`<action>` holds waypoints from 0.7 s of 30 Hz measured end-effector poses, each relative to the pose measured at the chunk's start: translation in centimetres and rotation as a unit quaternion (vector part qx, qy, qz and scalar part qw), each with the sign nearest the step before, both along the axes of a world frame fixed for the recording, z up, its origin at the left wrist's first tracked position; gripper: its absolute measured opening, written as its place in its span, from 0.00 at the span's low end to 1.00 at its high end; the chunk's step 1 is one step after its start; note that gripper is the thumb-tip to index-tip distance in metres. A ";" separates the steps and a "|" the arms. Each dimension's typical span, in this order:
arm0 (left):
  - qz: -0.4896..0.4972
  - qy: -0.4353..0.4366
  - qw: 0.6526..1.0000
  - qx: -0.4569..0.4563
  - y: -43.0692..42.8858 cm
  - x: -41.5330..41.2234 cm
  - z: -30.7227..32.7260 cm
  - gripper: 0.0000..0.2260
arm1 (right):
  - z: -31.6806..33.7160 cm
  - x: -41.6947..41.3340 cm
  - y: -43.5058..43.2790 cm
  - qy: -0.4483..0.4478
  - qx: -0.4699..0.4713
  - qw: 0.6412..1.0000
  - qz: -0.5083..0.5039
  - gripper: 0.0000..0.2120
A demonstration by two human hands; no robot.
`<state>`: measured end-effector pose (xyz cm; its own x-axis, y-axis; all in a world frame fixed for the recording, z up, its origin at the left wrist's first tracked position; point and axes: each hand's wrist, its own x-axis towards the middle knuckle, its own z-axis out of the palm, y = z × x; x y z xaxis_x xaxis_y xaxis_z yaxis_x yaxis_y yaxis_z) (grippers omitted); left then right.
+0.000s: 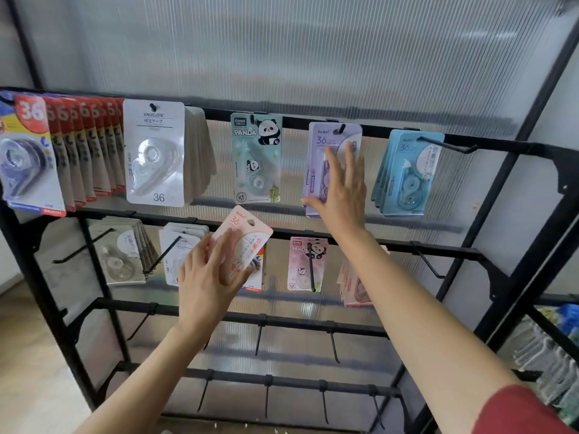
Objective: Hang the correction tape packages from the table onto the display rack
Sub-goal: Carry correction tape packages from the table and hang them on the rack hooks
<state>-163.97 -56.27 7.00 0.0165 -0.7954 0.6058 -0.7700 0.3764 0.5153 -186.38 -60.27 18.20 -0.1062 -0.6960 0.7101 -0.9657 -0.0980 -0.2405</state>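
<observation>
My left hand point(210, 277) holds a pink correction tape package point(242, 236) tilted in front of the rack's second row, fingers spread over its face and thumb at its lower edge. My right hand point(343, 189) lies with straight fingers against a lilac package point(316, 170) that hangs on a top-row hook. The black display rack point(407, 245) carries more packages: red ones point(84, 151), a white stack point(155, 151), a green panda one point(257, 158) and blue ones point(407, 173).
The second row holds grey point(120, 252), white point(175, 245), pink panda point(305, 264) and pink point(352, 286) packages. Bare hooks stick out of the lower bars point(266, 396) and at the right end point(429, 261). More packaged stock lies at the lower right point(551, 364).
</observation>
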 end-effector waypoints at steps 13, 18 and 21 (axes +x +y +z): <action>-0.063 0.008 0.998 0.002 1.7 -3.1 0.5 0.33 | -7.6 0.2 7.5 -0.199 -0.013 0.966 0.167 0.16; -0.094 0.024 0.995 -0.003 2.9 -6.1 0.3 0.36 | -9.2 1.4 8.8 -0.395 0.109 0.871 0.271 0.04; -0.098 0.021 0.995 0.005 3.4 -7.2 -0.2 0.37 | -9.2 1.1 9.4 -0.421 0.095 0.860 0.273 0.09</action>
